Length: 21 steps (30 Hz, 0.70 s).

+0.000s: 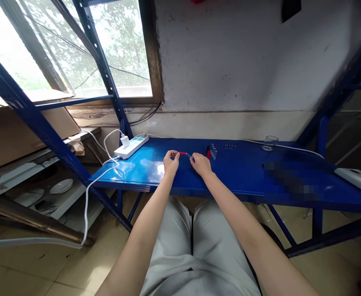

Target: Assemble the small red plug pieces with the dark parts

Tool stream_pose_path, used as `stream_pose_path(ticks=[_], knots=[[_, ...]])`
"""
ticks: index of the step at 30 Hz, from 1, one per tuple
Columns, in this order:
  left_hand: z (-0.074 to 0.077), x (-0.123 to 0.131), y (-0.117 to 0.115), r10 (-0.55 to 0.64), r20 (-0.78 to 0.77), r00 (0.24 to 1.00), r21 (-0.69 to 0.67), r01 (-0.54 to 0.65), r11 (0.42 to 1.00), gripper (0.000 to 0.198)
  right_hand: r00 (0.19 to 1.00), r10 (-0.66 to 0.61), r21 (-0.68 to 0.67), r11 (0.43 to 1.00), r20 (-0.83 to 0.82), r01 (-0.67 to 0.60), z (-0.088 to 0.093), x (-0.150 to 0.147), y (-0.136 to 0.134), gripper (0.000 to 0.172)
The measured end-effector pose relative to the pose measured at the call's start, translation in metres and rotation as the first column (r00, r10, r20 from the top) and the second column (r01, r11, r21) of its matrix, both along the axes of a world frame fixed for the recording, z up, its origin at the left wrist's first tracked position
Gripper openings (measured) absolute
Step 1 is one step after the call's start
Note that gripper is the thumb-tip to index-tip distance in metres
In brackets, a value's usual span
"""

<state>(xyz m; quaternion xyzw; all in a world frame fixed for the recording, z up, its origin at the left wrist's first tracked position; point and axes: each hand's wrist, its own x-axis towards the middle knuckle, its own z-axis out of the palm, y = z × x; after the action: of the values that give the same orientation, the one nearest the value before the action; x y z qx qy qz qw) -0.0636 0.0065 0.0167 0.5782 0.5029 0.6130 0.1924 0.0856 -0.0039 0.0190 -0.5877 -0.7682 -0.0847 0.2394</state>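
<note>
Your left hand [171, 162] pinches the red end of a slim pen [182, 153]; your right hand [201, 164] closes on its clear end. Hands apart, the pen bridging the gap between them, roughly level, just above the tabletop [238, 176]. It sits left of the tabletop's middle, between front and back edges. What exactly your right fingertips cover: too small to tell.

Just beyond your right hand, toward the back edge: a few red and black parts [208, 153], clear parts [214, 151] close against their right. Farther right, nearer the back edge, a small group of tiny pieces [230, 146], too small to make out.

Glass [269, 143] stands by the back edge, toward the back right corner; a thin white cord [300, 149] runs behind it along that edge. Dark blurred patch [291, 183] toward the front right corner; cannot tell what it is. White case [357, 181] at the right edge, partly out of view.

Power strip [132, 146] lies aslant at the back left corner, white plug [125, 141] seated in it. White cable [87, 197] drops past the left edge. Your forearms reach in over the front edge.
</note>
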Motion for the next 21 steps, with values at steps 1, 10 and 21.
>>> stream_pose_path(ticks=[1, 10, 21], knots=[[0.0001, 0.0001, 0.0, 0.002, -0.006, 1.0, -0.001, -0.002, 1.0, 0.009, 1.0, -0.003, 0.001, 1.0, 0.004, 0.003, 0.0001, -0.0004, -0.0003, 0.016], [-0.0022, 0.0005, 0.0007, -0.032, -0.014, 0.999, 0.027, 0.033, 0.999, 0.01, 1.0, -0.013, -0.013, 1.0, 0.026, 0.014, 0.0006, -0.0014, -0.0027, 0.018], [-0.0037, 0.002, 0.001, -0.05, -0.072, 0.996, 0.067, 0.055, 0.996, 0.007, 0.998, -0.039, -0.001, 0.999, 0.057, 0.04, 0.0009, -0.0016, -0.0037, 0.021]])
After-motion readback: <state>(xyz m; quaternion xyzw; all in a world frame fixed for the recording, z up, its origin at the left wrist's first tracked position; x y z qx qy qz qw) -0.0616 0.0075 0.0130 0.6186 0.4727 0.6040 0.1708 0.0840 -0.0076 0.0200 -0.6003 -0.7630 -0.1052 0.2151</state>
